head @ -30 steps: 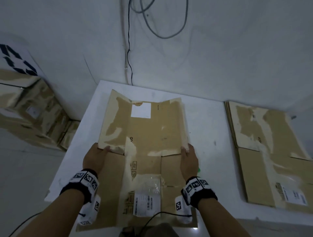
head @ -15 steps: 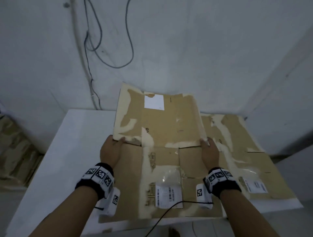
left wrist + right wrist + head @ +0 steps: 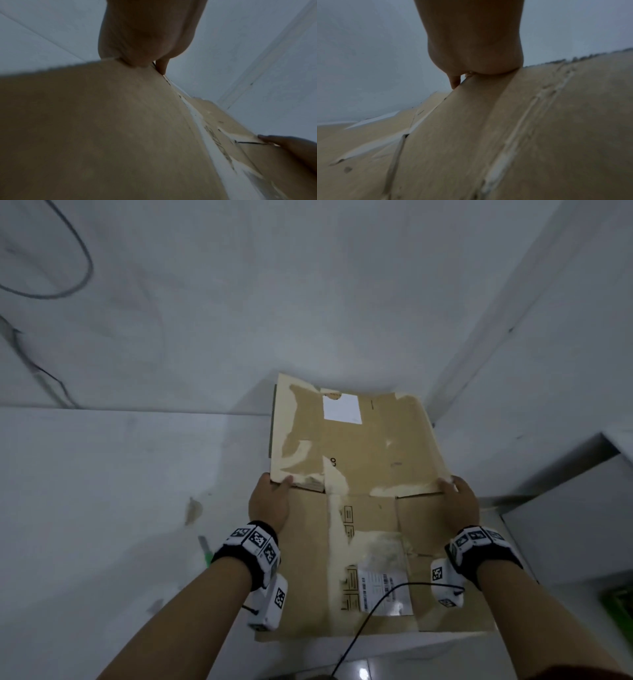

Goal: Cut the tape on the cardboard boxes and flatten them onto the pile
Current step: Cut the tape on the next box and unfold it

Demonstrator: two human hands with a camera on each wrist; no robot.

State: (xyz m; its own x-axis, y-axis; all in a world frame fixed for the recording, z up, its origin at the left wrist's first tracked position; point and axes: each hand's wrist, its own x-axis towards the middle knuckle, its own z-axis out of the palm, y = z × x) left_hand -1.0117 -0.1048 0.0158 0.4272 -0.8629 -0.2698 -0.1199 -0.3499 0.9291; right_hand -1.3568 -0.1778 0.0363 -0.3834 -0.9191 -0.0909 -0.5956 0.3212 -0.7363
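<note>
A flattened brown cardboard box [image 3: 359, 460] with torn tape and a shipping label lies lengthwise at the right end of the white table [image 3: 120, 474]. My left hand [image 3: 270, 501] grips its left edge and my right hand [image 3: 459, 501] grips its right edge, both at the middle fold. In the left wrist view the fingers [image 3: 145, 40] curl over the cardboard [image 3: 102, 128]. The right wrist view shows the same grip [image 3: 474, 40] on the board [image 3: 522, 135]. The pile beneath is hidden except for a thin dark edge [image 3: 271, 422]. I cannot tell whether the box rests on it.
A green-handled cutter [image 3: 205, 549] lies on the table left of my left wrist, with a tape scrap [image 3: 193, 510] beyond it. White walls meet in a corner behind the box. A white ledge [image 3: 565, 525] stands to the right.
Both hands have carried the flattened box to the right, from the table's middle to over the pile at the right end. The pile is now covered.
</note>
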